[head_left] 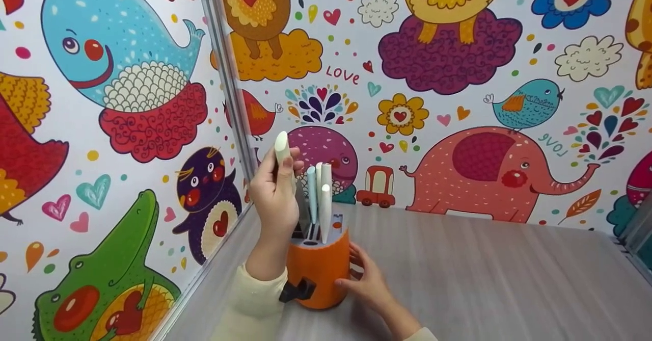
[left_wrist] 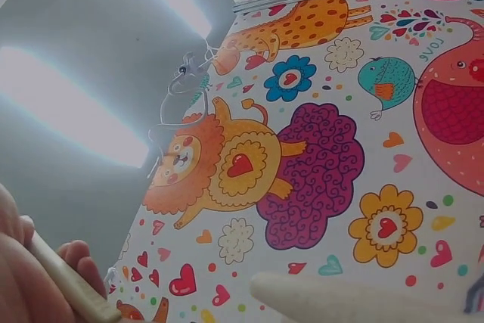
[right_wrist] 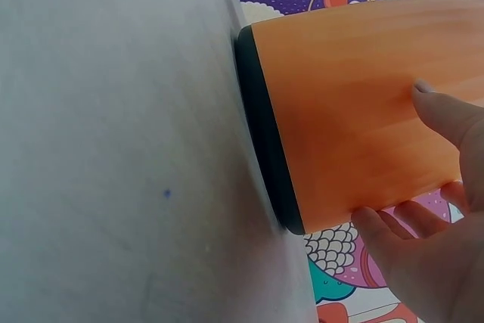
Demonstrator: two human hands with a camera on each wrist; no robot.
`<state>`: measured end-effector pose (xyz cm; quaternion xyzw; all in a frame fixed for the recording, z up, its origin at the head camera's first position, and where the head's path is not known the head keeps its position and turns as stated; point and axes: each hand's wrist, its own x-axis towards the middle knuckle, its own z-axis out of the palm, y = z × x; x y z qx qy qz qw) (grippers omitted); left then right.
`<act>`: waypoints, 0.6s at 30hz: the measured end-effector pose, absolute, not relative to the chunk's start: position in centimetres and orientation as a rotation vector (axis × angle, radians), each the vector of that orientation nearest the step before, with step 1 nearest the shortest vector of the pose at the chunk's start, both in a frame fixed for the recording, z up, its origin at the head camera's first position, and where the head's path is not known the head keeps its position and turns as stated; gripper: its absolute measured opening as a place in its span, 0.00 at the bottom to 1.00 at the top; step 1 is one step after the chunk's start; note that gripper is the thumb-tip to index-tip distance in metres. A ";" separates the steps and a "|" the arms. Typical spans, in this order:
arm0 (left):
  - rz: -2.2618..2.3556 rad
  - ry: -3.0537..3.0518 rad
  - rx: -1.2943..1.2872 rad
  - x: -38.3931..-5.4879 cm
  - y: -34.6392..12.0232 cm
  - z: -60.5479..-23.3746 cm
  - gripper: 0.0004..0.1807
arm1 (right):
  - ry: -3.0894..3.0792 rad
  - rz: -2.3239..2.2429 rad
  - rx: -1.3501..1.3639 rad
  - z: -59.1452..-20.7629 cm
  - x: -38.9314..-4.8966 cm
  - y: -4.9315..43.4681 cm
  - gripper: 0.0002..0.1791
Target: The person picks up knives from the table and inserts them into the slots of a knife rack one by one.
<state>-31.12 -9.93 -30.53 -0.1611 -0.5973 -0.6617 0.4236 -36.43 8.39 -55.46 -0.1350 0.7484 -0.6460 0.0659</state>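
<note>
An orange knife block [head_left: 318, 274] with a grey top stands upright on the table, several light-handled knives [head_left: 326, 213] sticking up from it. Raised above its left side, my left hand [head_left: 275, 188] grips the cream handle of a knife [head_left: 281, 145]. A dark blade [head_left: 301, 203] shows below that hand, its lower end at the block's top. In the left wrist view the knife handle [left_wrist: 72, 281] lies between fingers and palm. My right hand [head_left: 372, 280] holds the block's right side, thumb on the front; the right wrist view shows its fingers [right_wrist: 378, 232] along the block's edge.
The wood-grain table [head_left: 458, 269] extends right of the block. Behind it rises a wall with cartoon animals [head_left: 489, 173], and a similar panel [head_left: 117, 178] stands close on the left. A black camera mount [head_left: 298, 290] sits at the left wrist, in front of the block.
</note>
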 end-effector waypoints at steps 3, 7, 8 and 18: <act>-1.662 -1.498 -0.384 -31.2 -9.9 -30.5 0.20 | 2.268 -1.943 -0.394 -55.4 -36.4 8.3 0.56; -1.643 -1.504 -0.361 -31.3 -9.8 -30.4 0.20 | 2.286 -1.931 -0.405 -55.5 -36.3 8.2 0.55; -1.641 -1.507 -0.355 -31.3 -9.8 -30.3 0.20 | 2.288 -1.929 -0.404 -55.5 -36.3 8.2 0.55; -1.637 -1.507 -0.330 -31.5 -9.4 -30.0 0.18 | 2.310 -1.909 -0.405 -55.5 -36.5 8.2 0.57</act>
